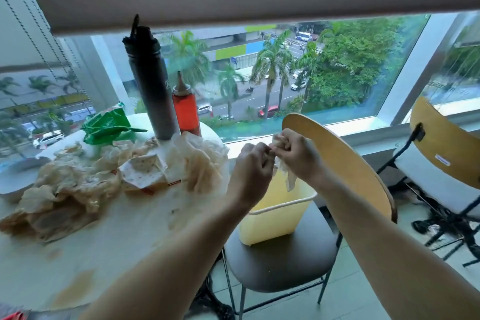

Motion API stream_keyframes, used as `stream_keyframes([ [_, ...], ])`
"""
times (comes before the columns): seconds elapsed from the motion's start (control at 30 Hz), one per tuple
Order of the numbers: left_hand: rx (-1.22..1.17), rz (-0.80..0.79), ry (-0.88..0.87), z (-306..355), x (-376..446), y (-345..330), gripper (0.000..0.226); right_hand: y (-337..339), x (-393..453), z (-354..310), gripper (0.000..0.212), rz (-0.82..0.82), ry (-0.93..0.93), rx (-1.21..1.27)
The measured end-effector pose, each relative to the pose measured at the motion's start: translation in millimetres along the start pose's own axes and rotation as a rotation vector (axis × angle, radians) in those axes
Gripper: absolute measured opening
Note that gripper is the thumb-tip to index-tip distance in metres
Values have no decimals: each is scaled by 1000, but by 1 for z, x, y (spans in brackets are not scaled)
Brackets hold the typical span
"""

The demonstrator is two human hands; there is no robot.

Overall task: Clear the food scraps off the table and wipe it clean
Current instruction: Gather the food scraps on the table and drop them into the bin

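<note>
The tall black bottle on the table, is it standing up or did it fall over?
Standing up. The tall black bottle stands straight on the round white table, cap on top.

Greasy wrappers [78, 184] heaped on stained table [109, 254]

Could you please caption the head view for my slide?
Both hands hold crumpled tissue over a yellow bin; wrappers cover the table.

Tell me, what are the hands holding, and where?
Both hands, left and right, pinch the top of a crumpled napkin, which dangles above the yellow bin.
</note>
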State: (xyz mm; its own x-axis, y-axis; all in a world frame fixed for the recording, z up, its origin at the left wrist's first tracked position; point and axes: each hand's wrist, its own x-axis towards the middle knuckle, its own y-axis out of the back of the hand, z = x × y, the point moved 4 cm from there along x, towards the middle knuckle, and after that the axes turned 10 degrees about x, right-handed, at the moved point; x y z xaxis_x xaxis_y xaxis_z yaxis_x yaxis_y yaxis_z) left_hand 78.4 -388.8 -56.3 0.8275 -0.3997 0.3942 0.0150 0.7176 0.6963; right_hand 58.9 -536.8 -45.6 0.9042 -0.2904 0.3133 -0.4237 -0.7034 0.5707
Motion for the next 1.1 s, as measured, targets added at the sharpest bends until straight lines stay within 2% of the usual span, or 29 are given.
stream_keyframes([
  [0.13,-45,-64,187,-11,-8,-47,23,-9,0,47,19,-50,-38,25],
  [0.23,-117,-105,293,-27,-7,-81,27,-20,1,85,25,-138,-88,117],
  [0.37,-153,-177,340,-49,-8,-112,27,-29,-2,116,24,-186,-168,256],
  [0.5,-85,-247,371,-66,-9,-134,28,-38,-3,139,25,-225,-155,241],
  [0.63,63,-386,360,-71,-7,-145,33,-45,-8,157,20,-321,-182,182],
  [0.77,255,-498,358,-70,-2,-146,36,-42,-7,164,36,-415,-176,-64],
  [1.0,540,-576,209,-33,2,-108,39,-19,2,123,27,-340,-76,-126],
  [1.1,552,-544,162,-13,-2,-81,39,-14,3,95,26,-321,-11,-104],
])
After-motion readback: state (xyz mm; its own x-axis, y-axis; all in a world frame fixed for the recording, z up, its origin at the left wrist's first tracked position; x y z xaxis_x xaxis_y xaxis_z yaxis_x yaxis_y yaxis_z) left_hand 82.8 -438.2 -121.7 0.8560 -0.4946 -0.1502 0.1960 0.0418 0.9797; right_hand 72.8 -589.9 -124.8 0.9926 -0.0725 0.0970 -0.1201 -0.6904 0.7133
